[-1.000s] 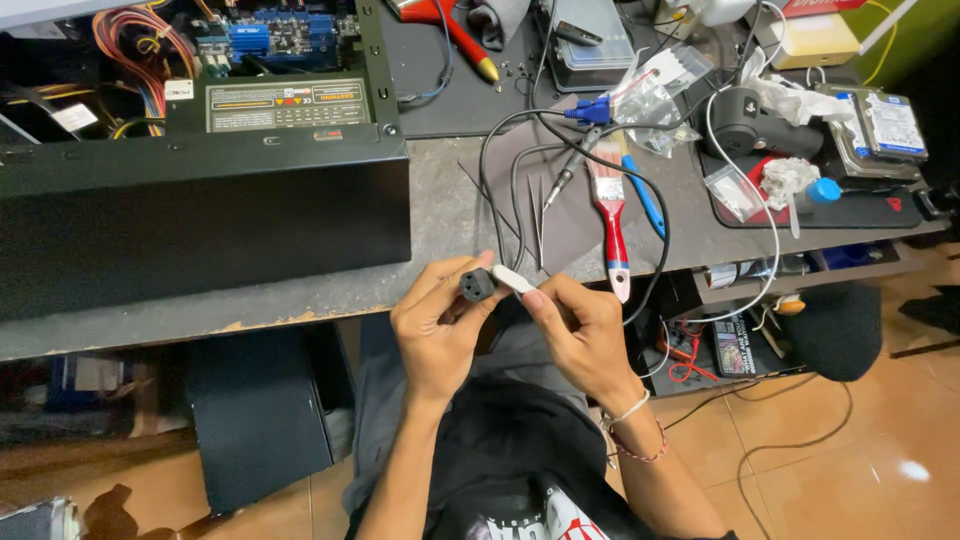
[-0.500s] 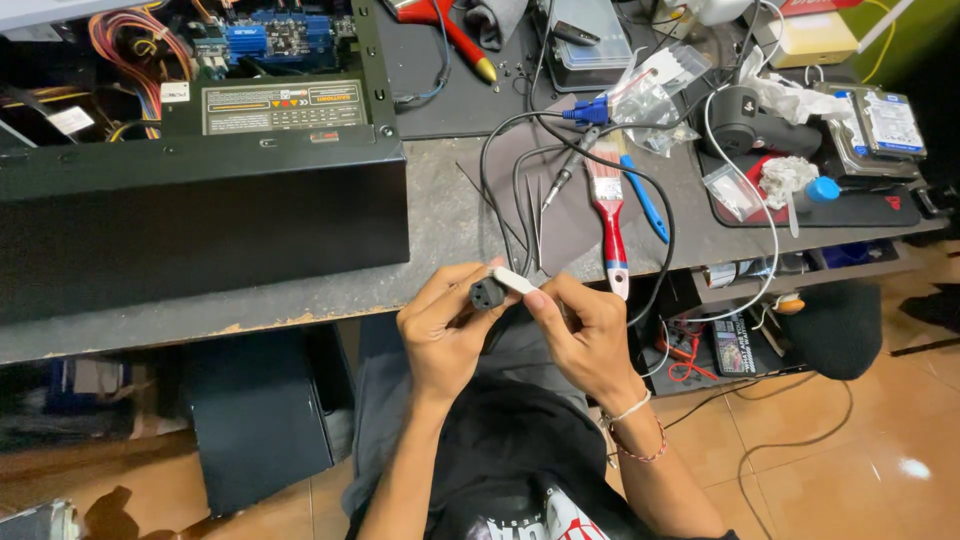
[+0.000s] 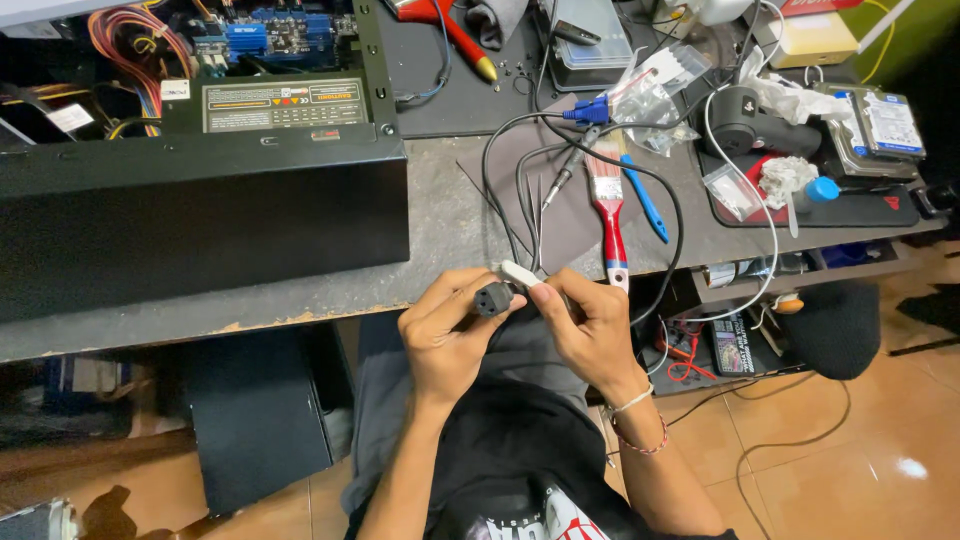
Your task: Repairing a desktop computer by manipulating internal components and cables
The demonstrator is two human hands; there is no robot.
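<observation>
- The left hand is curled around a black moulded power-cable plug, thumb and fingers pinching it just off the near edge of the grey worn workbench.
- The right hand grips a small white flat piece between thumb and forefinger, pressed right against the plug; I cannot tell what the piece is.
- A black cable runs from the hands up across the bench in loops.
- Just beyond the hands lies a red-and-white-handled paintbrush, with a blue plastic tool beside it.
- To the left sits an open black computer case, coloured wires showing inside.
- A bare hard drive rests far right.
</observation>
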